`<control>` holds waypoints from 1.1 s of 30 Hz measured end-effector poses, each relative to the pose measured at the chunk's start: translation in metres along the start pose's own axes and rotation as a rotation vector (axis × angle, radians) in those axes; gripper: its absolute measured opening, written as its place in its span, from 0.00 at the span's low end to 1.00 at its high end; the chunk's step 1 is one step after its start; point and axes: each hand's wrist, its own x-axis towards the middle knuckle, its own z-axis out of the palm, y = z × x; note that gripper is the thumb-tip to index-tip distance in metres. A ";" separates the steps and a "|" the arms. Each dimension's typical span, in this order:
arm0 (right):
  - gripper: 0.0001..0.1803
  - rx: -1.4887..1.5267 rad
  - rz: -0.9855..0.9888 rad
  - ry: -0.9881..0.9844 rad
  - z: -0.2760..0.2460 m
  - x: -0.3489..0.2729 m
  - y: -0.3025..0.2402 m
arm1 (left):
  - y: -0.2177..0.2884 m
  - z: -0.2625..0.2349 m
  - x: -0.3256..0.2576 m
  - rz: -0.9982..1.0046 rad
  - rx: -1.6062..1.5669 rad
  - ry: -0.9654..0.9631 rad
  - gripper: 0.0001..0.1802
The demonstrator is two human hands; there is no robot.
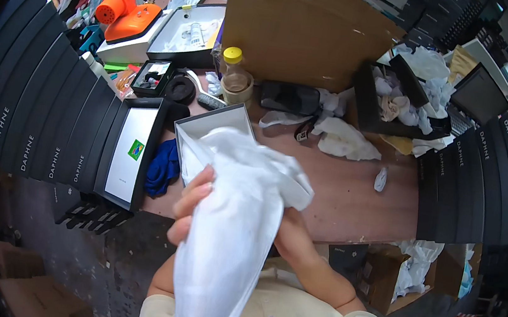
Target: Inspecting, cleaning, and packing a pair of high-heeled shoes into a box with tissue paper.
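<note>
A long white cloth bag [229, 231] hangs in front of my body, its lower part reaching the bottom edge of the view. My left hand [191, 205] is closed on the bag's left side, with the fingers curled around the fabric. On the other side, my right hand [288, 229] meets the bag near its bunched upper end. The cloth covers the right fingers, and whatever may be inside the bag is hidden. Behind the bag's top, an open grey-white box [217, 122] stands on the pinkish table [350, 202], partly covered from view.
Stacks of black boxes [38, 107] wall the left side, and more black boxes [486, 180] line the right. A dark blue cloth [164, 169] lies beside an open box lid. A yellow-capped bottle [231, 70], a black case [289, 97] and crumpled paper [348, 139] sit toward the cardboard panel [310, 32].
</note>
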 end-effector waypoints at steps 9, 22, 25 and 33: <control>0.50 -0.953 -0.898 -0.065 -0.042 -0.059 -0.067 | 0.044 0.027 0.019 -0.961 -0.534 0.407 0.37; 0.20 -0.179 -0.422 -0.435 -0.098 -0.057 -0.005 | 0.031 0.015 -0.004 -1.240 -0.640 0.764 0.28; 0.29 -0.599 -0.450 -0.233 -0.099 -0.051 0.011 | 0.044 0.026 -0.019 -1.247 -0.560 0.691 0.27; 0.26 -1.305 -0.318 0.006 -0.058 -0.029 -0.013 | 0.051 -0.001 -0.038 -1.010 -0.408 0.089 0.30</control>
